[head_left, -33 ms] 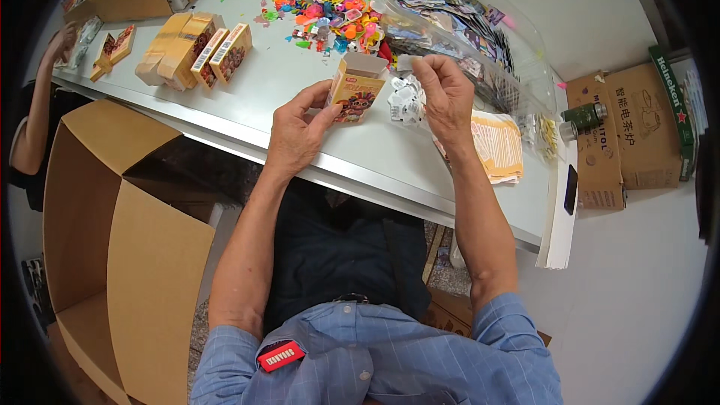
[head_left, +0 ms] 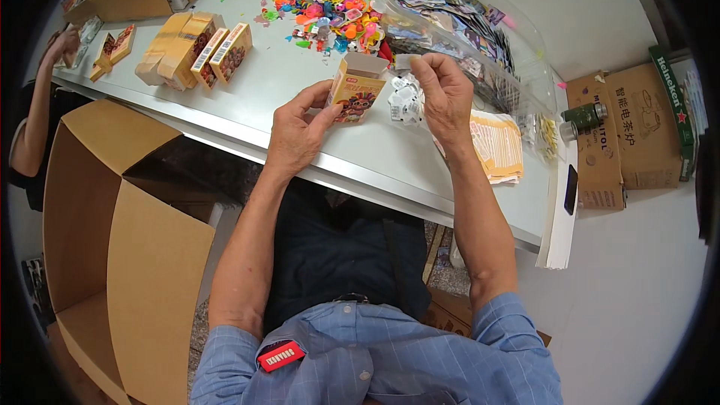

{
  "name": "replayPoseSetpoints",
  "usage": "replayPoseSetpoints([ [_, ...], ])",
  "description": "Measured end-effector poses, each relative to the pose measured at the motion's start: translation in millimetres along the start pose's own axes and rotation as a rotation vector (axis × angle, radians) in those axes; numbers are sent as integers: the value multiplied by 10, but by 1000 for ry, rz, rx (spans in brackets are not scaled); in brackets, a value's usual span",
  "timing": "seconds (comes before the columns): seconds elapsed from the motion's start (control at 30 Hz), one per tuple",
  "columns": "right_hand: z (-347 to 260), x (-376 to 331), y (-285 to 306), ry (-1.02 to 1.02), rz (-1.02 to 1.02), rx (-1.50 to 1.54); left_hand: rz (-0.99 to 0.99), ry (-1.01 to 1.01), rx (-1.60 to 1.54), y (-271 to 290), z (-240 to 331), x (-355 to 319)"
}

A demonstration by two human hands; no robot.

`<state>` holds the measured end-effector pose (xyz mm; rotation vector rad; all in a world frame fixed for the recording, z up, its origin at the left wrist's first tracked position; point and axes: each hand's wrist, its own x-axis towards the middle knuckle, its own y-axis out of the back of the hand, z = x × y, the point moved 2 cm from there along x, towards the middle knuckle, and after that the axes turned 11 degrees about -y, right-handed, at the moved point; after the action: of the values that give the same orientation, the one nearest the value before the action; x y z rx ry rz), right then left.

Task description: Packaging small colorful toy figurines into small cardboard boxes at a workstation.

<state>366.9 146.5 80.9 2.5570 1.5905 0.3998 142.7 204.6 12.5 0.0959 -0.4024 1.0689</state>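
My left hand (head_left: 296, 131) holds a small orange printed carton (head_left: 356, 94) upright just above the white table (head_left: 247, 105), with its top flap open. To the right of the carton, my right hand (head_left: 444, 94) pinches a small clear packet of white and black pieces (head_left: 405, 101) between thumb and fingers. Packet and carton sit close together; I cannot tell whether they touch.
A pile of colourful small toys (head_left: 326, 19) and clear bags of printed cards (head_left: 457, 22) lie behind. Filled orange cartons (head_left: 191, 49) sit at left, flat yellow sheets (head_left: 495, 146) at right. A big open cardboard box (head_left: 112, 217) stands below. Another person's arm (head_left: 37, 127) works far left.
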Motion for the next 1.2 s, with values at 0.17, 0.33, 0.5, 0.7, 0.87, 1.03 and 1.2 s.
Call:
replayPoseSetpoints([
  [0.17, -33, 17, -185, 14, -41, 3, -5, 4, -35, -3, -11, 0],
  [0.33, -63, -14, -255, 175, -50, -231, -3, -13, -28, -2, -2, -7],
  [0.5, 48, 107, -152, 75, -5, -91, -7, -30, 16, 15, -3, -22],
  [0.7, 171, 534, -321, 293, 55, -378, -50, -7, 4, 56, -5, -33],
  [0.87, 189, 842, -639, 376, -4, -949, -40, -7, 19, 76, 13, -42],
  [1.03, 240, 1011, -827, 346, 2, -1182, 4, 6, 3, 67, 23, -47],
  [1.2, 242, 983, -847, 301, -77, -1210, -18, 49, 60, 84, 51, -35],
])
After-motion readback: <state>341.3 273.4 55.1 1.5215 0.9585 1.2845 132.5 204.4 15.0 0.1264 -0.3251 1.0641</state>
